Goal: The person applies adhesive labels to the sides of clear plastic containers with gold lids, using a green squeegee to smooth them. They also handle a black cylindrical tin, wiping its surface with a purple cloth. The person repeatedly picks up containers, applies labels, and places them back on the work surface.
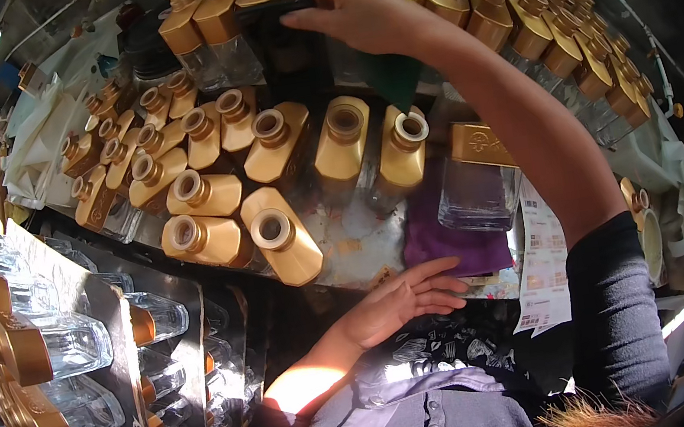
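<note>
While your work table (355, 246) spreads below and to both sides of your right hand (353, 11), a divided rack (133, 365) packed with bottles stands off to the left of your left hand (398, 303). The fingers and thumb of your right hand close round the upper edge of a black object (270, 14), which lies just left of that grip and beneath it; its lower part sinks into shadow, so its long axis can't be told. Your right hand is the nearer to it; your left is well apart, fingers loosely spread, holding nothing, just short of a purple cloth (426, 238). On that cloth, ahead of your left hand and to its right, rests a clear gold-banded bottle (474, 186). Below your right grip, a gold-shouldered bottle (403, 159) has its mouth up, and a dark green pointed piece (395, 79) aims down at that mouth; whether they touch is unclear.
</note>
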`<state>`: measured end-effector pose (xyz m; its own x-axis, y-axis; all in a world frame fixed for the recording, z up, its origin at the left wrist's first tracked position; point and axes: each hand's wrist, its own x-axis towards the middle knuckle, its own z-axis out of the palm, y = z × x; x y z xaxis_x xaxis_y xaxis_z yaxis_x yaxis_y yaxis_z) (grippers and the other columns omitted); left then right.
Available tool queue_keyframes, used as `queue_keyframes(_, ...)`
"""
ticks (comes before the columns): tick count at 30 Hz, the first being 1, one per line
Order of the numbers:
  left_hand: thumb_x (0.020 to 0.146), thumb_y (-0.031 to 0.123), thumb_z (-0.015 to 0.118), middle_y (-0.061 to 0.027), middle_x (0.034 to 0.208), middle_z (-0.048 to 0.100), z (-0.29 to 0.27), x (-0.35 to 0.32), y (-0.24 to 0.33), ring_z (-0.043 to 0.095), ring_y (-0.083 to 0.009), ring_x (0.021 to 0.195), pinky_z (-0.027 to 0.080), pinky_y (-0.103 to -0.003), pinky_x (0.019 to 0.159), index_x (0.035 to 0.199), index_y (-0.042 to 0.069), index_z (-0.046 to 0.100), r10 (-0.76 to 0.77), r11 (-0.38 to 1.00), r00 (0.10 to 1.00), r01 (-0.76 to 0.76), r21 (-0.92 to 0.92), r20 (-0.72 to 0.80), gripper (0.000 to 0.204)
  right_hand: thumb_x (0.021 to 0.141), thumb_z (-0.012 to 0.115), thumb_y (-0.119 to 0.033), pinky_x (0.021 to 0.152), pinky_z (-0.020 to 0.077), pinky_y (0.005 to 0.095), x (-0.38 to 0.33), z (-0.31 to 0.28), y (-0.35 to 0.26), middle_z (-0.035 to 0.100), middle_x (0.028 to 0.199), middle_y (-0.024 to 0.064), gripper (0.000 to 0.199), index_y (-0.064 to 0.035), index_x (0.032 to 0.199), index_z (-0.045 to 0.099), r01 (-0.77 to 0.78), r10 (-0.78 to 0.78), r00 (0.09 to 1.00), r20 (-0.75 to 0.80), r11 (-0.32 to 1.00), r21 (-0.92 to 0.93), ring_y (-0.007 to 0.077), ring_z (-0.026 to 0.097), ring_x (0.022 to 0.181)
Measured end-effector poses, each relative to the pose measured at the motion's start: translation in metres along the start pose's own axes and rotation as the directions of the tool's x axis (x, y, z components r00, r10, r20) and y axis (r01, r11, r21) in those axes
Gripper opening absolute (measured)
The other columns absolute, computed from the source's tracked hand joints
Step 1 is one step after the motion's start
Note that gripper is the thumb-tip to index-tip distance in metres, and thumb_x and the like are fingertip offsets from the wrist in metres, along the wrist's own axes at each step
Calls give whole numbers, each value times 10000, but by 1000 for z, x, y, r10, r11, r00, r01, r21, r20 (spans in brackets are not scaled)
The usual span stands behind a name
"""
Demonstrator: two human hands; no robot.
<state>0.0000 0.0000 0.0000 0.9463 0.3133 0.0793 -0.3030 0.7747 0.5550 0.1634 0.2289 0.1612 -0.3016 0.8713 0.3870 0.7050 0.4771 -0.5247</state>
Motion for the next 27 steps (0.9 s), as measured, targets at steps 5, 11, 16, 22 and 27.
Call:
queue_keyframes(5, 956, 483, 464, -161, 1349, 465, -12, 4, 6, 503, -250, 1214, 381, -354, 1029, 1464, -4, 214, 25, 1000, 1000, -25, -3, 11, 747, 894, 606, -355, 767, 511, 404, 7, 26, 12, 671, 938, 168, 384, -47, 1123, 615, 27, -8, 997, 80, 970, -242, 333, 647, 850)
queue_keyframes(11, 947, 466, 493, -163, 1320, 490, -17, 5, 10, 522, -243, 1188, 391, -348, 1017, 1446, -14, 247, 28, 1000, 998, -28, -2, -52, 736, 873, 619, -309, 749, 519, 444, -6, 39, 8, 669, 916, 163, 337, -86, 1124, 585, -5, 19, 999, 27, 904, -427, 344, 646, 888)
queue_keyframes(16, 953, 433, 492, -177, 1302, 499, -15, 11, 20, 535, -246, 1171, 410, -346, 995, 1432, -26, 267, 56, 995, 992, -47, 84, -114, 700, 853, 633, -257, 742, 533, 432, -18, 31, 6, 680, 910, 136, 309, -104, 1117, 587, 110, -130, 991, 0, 836, -538, 327, 657, 888)
queue_keyframes(22, 956, 365, 513, -208, 1249, 534, -9, 19, 26, 575, -278, 1116, 444, -360, 964, 1393, -40, 329, 141, 966, 938, -61, 250, -317, 624, 935, 492, -337, 598, 526, 350, -33, -1, -2, 650, 745, 81, 299, -73, 969, 629, 177, -320, 920, -226, 853, -491, 250, 661, 694)
queue_keyframes(27, 964, 233, 532, -154, 1205, 571, -6, 41, 21, 577, -239, 1105, 436, -338, 972, 1351, -18, 406, 378, 807, 815, -58, 588, -438, 478, 982, 457, -387, 612, 461, 310, -121, -69, -13, 602, 688, 61, 400, -54, 907, 665, -16, 216, 926, -311, 843, 537, 184, 585, 635)
